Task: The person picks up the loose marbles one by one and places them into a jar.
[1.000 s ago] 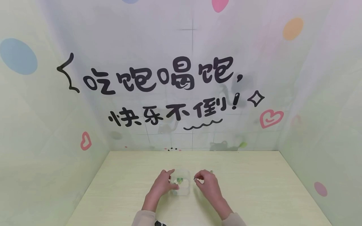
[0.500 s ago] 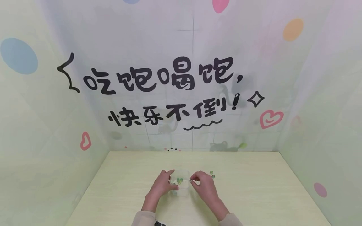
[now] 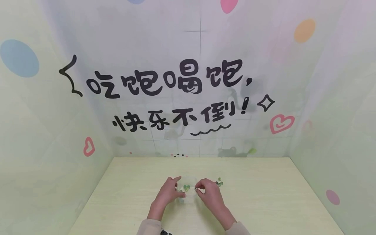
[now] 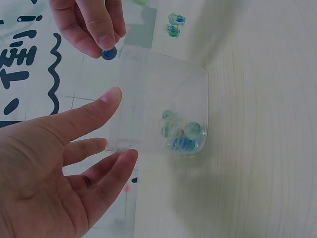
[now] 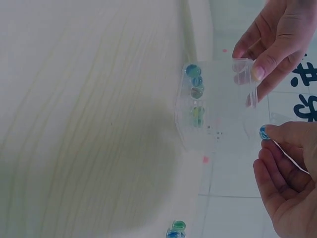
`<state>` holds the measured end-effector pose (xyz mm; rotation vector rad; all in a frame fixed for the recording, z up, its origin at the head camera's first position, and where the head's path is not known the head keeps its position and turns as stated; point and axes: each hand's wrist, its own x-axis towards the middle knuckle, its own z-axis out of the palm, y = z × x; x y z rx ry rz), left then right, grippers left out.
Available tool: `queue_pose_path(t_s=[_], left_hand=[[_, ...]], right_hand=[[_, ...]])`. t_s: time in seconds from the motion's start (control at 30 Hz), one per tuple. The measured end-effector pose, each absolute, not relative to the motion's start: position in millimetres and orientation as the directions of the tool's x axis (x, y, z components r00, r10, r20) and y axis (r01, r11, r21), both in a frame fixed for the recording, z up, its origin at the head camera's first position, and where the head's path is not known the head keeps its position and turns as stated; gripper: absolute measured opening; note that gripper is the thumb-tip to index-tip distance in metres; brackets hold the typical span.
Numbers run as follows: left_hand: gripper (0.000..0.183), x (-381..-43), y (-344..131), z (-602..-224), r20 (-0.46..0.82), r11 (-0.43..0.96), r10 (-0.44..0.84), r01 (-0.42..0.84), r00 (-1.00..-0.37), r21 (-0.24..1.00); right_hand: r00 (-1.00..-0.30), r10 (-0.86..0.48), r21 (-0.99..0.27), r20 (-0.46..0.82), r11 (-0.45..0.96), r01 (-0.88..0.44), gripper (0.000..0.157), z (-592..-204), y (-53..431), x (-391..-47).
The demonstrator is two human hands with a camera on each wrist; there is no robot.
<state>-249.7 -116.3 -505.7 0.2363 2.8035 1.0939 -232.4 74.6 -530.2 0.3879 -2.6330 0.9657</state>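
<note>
A clear plastic box (image 3: 191,199) stands on the table in front of me, with several glass marbles (image 4: 184,143) on its bottom. My left hand (image 3: 168,192) grips the box at its left side, thumb and fingertips at the rim. Between thumb and index finger my right hand (image 3: 210,193) pinches a blue glass marble (image 5: 264,132). In the head view that hand is right at the box's right edge; the left wrist view shows the held marble (image 4: 109,53) close beside the rim.
Several loose marbles (image 3: 220,184) lie together on the pale wooden table (image 3: 264,195), just beyond my right hand. Printed cloth walls (image 3: 188,143) enclose the table at the back and both sides. A small dark object (image 3: 166,232) shows at the left sleeve.
My right hand has moved left to the box's edge with the marble, uncovering more of the loose marbles behind it. The left hand and the box have stayed in place.
</note>
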Motion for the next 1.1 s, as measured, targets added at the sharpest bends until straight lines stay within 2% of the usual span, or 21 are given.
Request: queue_pose_path(t_s=[1.1], left_hand=[[0.074,-248.8,-117.7,-506.6,-0.052,0.715,0.198,0.108,-0.979,0.69]], right_hand=[[-0.911,-0.159,-0.562,0.381,0.742,-0.365,0.012,-522.9,65.5,-237.6]])
